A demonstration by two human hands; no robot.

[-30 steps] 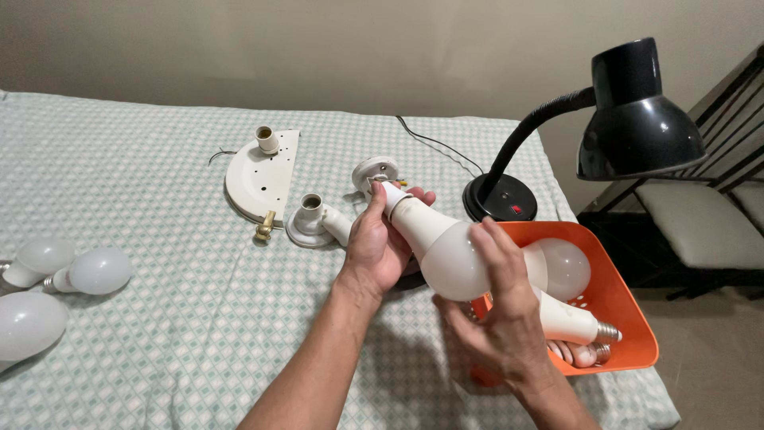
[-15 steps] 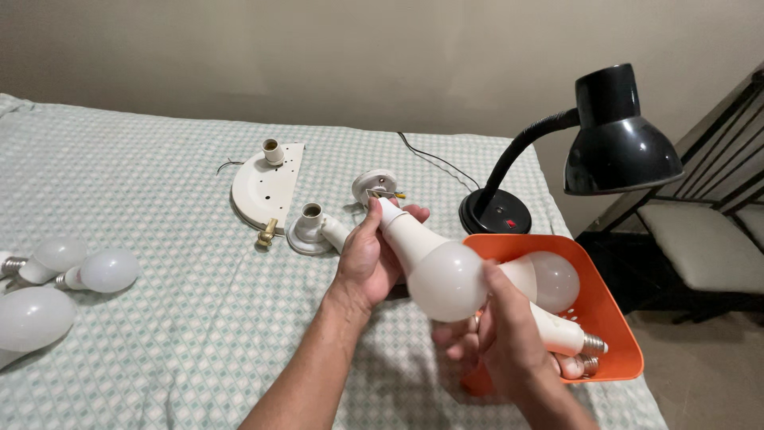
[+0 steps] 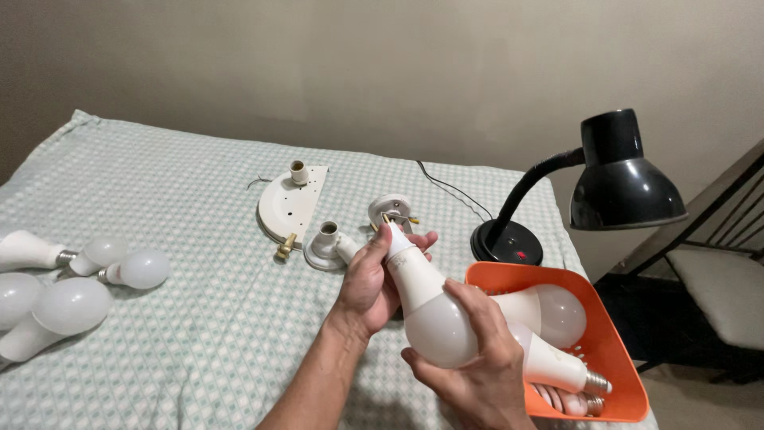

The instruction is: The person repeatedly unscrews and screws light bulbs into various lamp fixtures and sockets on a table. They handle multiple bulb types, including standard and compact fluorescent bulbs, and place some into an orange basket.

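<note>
No packages, signs or screens are in view. The only marking is faint grey printing on the white neck of the bulb (image 3: 426, 299), too small and blurred to make out.

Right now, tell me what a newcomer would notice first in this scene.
The big white bulb at centre, held in both hands: the left hand at its neck, the right hand cupping its globe. To the right, an orange basket holds more bulbs, with a black desk lamp arching over it. At the far left edge, loose bulbs lie on the checked cloth.
</note>
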